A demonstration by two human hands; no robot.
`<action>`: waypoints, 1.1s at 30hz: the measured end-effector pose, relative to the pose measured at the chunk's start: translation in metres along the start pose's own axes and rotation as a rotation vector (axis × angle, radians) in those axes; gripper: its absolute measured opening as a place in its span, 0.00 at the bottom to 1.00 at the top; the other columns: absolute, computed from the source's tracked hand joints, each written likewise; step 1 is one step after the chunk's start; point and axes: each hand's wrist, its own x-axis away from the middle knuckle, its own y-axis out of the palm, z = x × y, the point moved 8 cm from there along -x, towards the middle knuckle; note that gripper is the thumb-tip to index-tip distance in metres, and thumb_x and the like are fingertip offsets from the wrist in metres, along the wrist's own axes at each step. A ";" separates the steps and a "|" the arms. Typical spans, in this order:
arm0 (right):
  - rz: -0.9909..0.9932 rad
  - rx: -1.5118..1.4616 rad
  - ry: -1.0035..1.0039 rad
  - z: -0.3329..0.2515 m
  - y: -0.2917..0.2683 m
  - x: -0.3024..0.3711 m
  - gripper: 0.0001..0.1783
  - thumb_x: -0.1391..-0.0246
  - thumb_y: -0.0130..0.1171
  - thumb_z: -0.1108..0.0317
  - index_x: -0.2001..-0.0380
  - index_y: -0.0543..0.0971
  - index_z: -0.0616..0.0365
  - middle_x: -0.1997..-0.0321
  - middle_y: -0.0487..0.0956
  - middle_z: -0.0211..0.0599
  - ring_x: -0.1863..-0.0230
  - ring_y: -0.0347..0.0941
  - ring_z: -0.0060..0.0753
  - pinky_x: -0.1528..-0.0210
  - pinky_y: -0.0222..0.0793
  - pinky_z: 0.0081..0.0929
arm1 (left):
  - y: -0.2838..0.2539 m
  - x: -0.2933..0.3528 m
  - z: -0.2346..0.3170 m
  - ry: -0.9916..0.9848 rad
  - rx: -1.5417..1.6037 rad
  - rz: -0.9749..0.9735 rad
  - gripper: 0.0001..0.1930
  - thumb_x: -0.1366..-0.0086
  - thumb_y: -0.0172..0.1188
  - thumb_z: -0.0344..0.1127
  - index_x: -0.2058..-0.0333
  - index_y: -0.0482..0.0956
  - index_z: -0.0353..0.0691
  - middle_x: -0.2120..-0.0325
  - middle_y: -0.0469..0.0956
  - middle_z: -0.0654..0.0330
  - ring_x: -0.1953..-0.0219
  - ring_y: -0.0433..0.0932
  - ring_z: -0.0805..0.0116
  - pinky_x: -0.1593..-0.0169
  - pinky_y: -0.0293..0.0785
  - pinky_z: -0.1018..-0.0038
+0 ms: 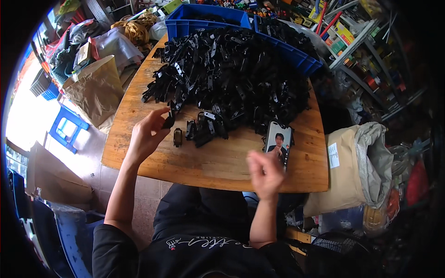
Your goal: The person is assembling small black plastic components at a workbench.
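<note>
My left hand point(147, 134) is raised over the left side of the wooden table point(204, 169), its thumb and fingers pinched on a small black plastic piece point(171, 116). What exact kind of piece it is, I cannot make out. A brownish-black piece point(177, 137) stands apart on the wood beside that hand. Several black pieces point(206, 129) lie just right of it, in front of a large heap of similar black parts point(232, 74). My right hand point(266, 172), smeared by motion, hovers near the front edge. Partly behind it lies a lit phone point(279, 135) showing a person on its screen.
Blue plastic bins point(208, 15) stand at the table's far side, with black parts inside. A paper sack point(343, 162) stands against the right edge. To the left are a brown paper bag point(95, 90) and a blue stool point(67, 127). Cluttered shelves point(357, 44) rise at the far right.
</note>
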 end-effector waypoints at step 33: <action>0.041 0.165 0.718 0.131 -0.117 0.024 0.10 0.55 0.59 0.74 0.67 0.74 0.63 0.74 0.74 0.33 0.72 0.68 0.21 0.67 0.65 0.19 | 0.064 0.058 0.018 -0.349 1.066 -0.085 0.17 0.52 0.63 0.25 0.63 0.68 0.37 0.71 0.72 0.63 0.67 0.72 0.76 0.61 0.68 0.81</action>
